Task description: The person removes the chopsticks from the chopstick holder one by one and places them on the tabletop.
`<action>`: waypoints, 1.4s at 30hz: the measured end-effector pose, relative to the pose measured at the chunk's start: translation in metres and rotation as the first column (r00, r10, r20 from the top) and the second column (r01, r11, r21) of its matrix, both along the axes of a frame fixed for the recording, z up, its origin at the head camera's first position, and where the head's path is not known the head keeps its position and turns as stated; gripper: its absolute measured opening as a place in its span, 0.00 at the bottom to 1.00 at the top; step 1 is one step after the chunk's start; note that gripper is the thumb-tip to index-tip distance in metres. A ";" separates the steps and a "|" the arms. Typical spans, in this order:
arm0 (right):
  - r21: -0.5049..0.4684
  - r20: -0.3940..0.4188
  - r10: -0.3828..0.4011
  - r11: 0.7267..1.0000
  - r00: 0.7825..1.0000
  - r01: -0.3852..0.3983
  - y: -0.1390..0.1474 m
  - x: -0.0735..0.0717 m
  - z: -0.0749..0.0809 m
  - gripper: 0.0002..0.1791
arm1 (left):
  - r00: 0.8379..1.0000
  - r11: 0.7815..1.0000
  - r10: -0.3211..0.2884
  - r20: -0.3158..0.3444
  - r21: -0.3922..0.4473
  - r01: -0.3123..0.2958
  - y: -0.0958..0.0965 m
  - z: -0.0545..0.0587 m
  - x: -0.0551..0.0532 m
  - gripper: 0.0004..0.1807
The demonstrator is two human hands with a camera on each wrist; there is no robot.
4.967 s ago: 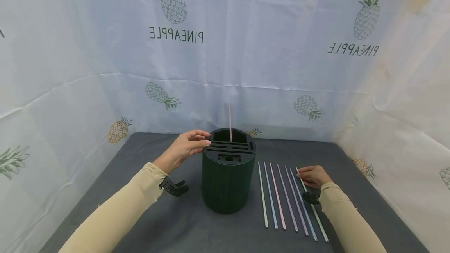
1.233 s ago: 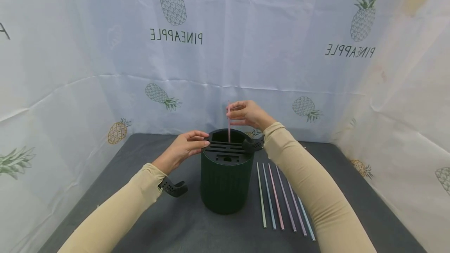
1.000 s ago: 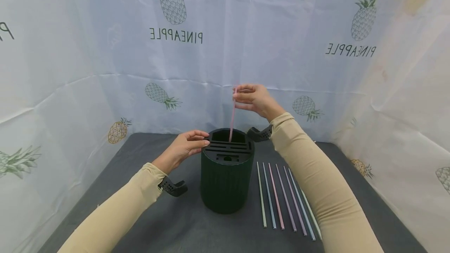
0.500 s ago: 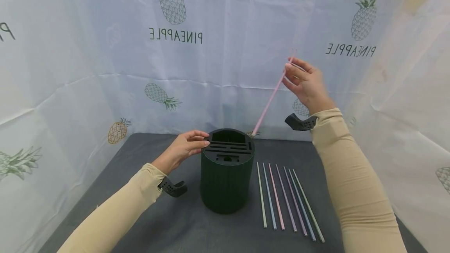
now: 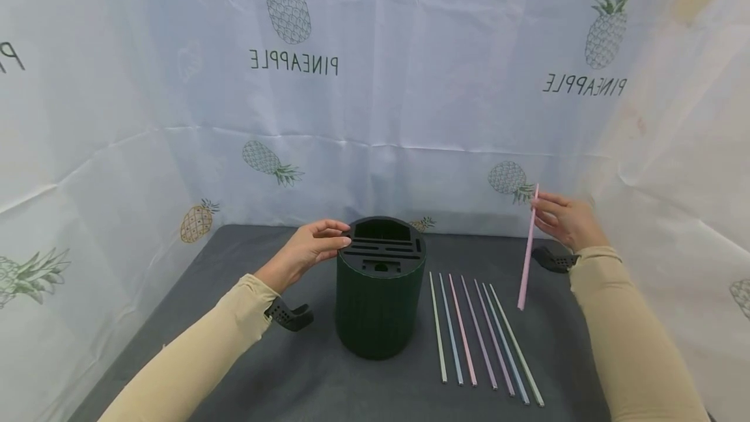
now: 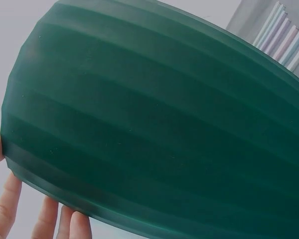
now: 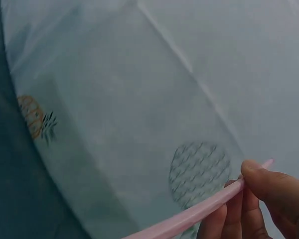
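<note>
My left hand (image 5: 307, 249) rests at the left edge of a dark green knife block (image 5: 377, 318), its thumb and fingers touching the rim. The block stands upright; its black top has narrow slots and a wide opening at the back. In the left wrist view, the ribbed green wall fills most of the picture, with fingertips along its edge. To the right, above the table, my right hand (image 5: 565, 220) pinches a pink chopstick (image 5: 527, 266) near its thin end, thick end hanging down. The right wrist view shows thumb and fingers closed on this chopstick (image 7: 189, 216).
Several pastel chopsticks (image 5: 473, 337) lie side by side on the dark grey tablecloth (image 5: 281, 376), between the block and my right arm. A white curtain (image 5: 375, 83) printed with pineapples encloses the table at the back and sides.
My right hand lifted the pink chopstick from the block's back opening, carried it right and lowered it beyond the row. The left hand has stayed at the block's rim.
</note>
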State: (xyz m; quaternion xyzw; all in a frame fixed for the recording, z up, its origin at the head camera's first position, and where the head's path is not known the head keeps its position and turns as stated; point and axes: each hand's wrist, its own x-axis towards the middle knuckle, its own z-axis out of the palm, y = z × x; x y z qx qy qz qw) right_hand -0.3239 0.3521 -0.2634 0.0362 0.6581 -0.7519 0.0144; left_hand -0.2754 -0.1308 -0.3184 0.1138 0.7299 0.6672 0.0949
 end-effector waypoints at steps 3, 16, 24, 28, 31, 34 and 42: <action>0.120 0.085 0.009 0.993 0.996 -0.019 0.015 -0.002 -0.031 0.08 | 1.000 1.000 0.002 0.002 0.004 -0.002 0.001 0.000 0.001 0.23; 0.462 0.215 0.050 0.875 0.975 -0.147 0.019 0.002 -0.128 0.21 | 1.000 1.000 0.007 0.004 0.008 -0.007 0.001 0.001 0.001 0.23; 0.518 0.229 0.035 0.842 0.973 -0.152 0.014 0.003 -0.157 0.23 | 1.000 1.000 0.013 0.005 0.010 -0.013 0.002 -0.002 0.001 0.23; 0.502 0.241 0.032 0.851 0.970 -0.153 0.010 0.007 -0.165 0.21 | 1.000 1.000 0.015 0.006 0.010 -0.015 0.002 -0.002 0.001 0.23; 0.488 0.253 0.018 0.861 0.967 -0.144 0.008 0.008 -0.169 0.18 | 1.000 1.000 0.018 0.007 0.011 -0.018 0.002 -0.002 0.001 0.23; 0.489 0.254 0.006 0.862 0.967 -0.133 0.006 0.009 -0.170 0.17 | 1.000 1.000 0.019 0.008 0.013 -0.019 0.002 -0.002 0.001 0.23; 0.505 0.233 -0.010 0.856 0.972 -0.112 0.002 0.009 -0.174 0.17 | 1.000 1.000 0.015 0.004 0.016 -0.015 0.002 -0.002 0.001 0.23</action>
